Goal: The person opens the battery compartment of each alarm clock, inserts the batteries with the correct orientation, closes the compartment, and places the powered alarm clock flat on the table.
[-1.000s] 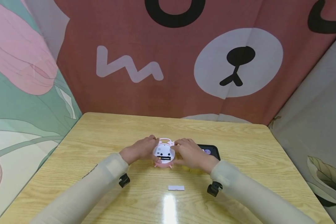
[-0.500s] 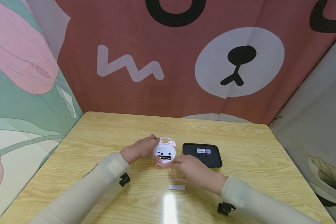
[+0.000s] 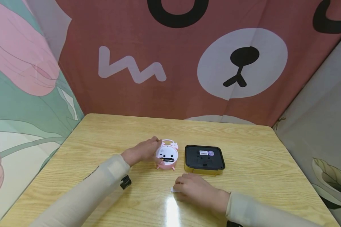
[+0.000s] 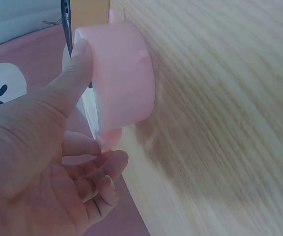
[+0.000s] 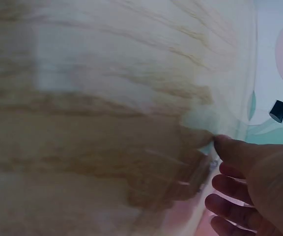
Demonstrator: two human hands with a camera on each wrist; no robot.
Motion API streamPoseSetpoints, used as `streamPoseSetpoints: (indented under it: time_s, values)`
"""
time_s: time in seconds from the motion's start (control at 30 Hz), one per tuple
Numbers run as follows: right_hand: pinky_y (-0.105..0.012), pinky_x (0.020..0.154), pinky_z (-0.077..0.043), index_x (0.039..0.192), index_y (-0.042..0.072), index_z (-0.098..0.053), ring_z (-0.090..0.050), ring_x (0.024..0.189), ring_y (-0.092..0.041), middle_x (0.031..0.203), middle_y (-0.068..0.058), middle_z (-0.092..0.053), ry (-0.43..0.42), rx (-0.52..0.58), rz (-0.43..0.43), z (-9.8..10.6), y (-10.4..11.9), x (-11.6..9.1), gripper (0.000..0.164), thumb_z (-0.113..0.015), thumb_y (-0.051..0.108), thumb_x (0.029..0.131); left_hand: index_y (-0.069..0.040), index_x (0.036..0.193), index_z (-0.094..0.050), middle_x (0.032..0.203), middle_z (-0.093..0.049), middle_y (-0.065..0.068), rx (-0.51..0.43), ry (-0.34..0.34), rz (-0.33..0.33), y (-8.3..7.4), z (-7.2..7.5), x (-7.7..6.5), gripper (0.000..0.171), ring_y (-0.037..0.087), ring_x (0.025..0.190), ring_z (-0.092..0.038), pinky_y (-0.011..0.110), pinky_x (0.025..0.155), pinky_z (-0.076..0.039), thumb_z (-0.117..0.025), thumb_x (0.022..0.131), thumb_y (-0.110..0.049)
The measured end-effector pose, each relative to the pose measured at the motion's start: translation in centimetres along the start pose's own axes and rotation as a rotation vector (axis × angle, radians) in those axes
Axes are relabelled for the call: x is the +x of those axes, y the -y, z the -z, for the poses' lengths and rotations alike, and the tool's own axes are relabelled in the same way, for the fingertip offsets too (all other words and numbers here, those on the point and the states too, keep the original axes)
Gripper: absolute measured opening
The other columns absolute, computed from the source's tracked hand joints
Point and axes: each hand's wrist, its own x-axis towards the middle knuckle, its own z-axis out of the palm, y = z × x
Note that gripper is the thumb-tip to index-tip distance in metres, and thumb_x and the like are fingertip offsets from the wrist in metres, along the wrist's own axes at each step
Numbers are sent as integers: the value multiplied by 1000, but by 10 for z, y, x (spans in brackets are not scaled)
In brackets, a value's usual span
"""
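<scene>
A round pink alarm clock (image 3: pixel 167 152) lies with its white back up, two bells and a handle at its far end. A dark battery with a copper-coloured end shows in its uncovered slot. My left hand (image 3: pixel 145 151) steadies the clock from the left. In the left wrist view the thumb presses the back's rim, and fingers touch a bell beside the pink body (image 4: pixel 124 73). My right hand (image 3: pixel 197 190) is down over a small white battery cover (image 3: pixel 173 189) whose left end sticks out; the fingers bend and the thumb tip is low. I cannot tell whether they pinch it.
A black-and-yellow box (image 3: pixel 204 157) with a label and a purple sticker stands right of the clock, just beyond my right hand. The wooden table (image 3: pixel 116 126) meets a printed cloth (image 3: pixel 130 97) at its far edge.
My right hand has left the clock's right side and come down toward me onto the white battery cover, uncovering the box. The left hand and the clock stay in place.
</scene>
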Motion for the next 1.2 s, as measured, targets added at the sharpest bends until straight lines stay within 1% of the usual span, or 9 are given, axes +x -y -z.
streamPoseSetpoints:
  time_s: [0.17, 0.27, 0.33, 0.43, 0.53, 0.73, 0.93, 1.07, 1.2]
  values:
    - [-19, 75, -47, 100, 23, -75, -61, 84, -5, 95, 11, -69, 15, -72, -8, -3, 3, 0, 11, -72, 28, 91, 10, 152, -35, 145, -48, 25, -2, 5, -3, 0, 0, 0, 97, 35, 130, -55, 46, 110, -47, -80, 85, -45]
    - [-20, 78, -48, 103, 22, -76, -61, 86, -6, 97, 10, -70, 51, -96, -21, -3, 4, 0, 13, -69, 22, 92, 10, 152, -35, 146, -47, 25, -12, 5, -4, 1, -1, 0, 97, 36, 130, -55, 46, 110, -46, -80, 85, -45]
    - [-22, 79, -50, 104, 22, -76, -61, 86, -6, 97, 10, -70, 57, -116, -19, -4, 4, -1, 15, -68, 17, 91, 9, 153, -33, 147, -46, 25, -19, 10, 2, 1, -2, 0, 97, 36, 132, -54, 46, 111, -45, -79, 86, -45]
    - [-22, 78, -50, 99, 20, -75, -61, 85, -6, 93, 10, -69, 25, -161, 3, -5, 4, -3, 15, -69, 13, 88, 7, 155, -31, 150, -44, 25, -28, 20, 16, 2, -3, 0, 97, 35, 134, -52, 46, 113, -44, -78, 87, -46]
    - [-22, 76, -50, 95, 19, -74, -60, 83, -6, 90, 10, -68, -8, -189, 23, -7, 5, -4, 11, -69, 14, 87, 5, 156, -30, 152, -42, 24, -32, 25, 22, 2, -4, -1, 97, 34, 136, -51, 45, 114, -43, -76, 88, -48]
    - [-17, 72, -51, 93, 16, -73, -59, 82, -5, 92, 7, -67, 30, -110, -5, -7, 7, -3, 10, -67, 9, 89, 5, 156, -30, 153, -41, 24, -31, 20, 15, 3, -6, -1, 97, 34, 138, -50, 45, 115, -43, -75, 89, -48]
    - [-17, 67, -50, 91, 15, -71, -59, 81, -5, 92, 7, -66, 61, -96, -39, -5, 8, -4, 11, -68, 6, 89, 5, 156, -29, 155, -40, 24, -35, 15, 12, 4, -8, -1, 97, 35, 138, -49, 45, 116, -42, -75, 88, -48]
    - [-16, 68, -51, 90, 14, -71, -59, 80, -5, 92, 6, -66, 79, -64, -57, -2, 7, -5, 12, -68, 3, 88, 6, 156, -29, 155, -39, 24, -45, 14, 5, 5, -8, -2, 98, 36, 139, -49, 46, 116, -41, -75, 88, -49]
    - [-17, 74, -53, 95, 13, -72, -62, 85, -4, 95, 5, -68, 96, -11, -78, 0, 6, -5, 15, -68, 1, 88, 4, 156, -29, 156, -39, 23, -50, 17, 12, 5, -8, -2, 98, 36, 140, -48, 46, 116, -41, -75, 88, -49]
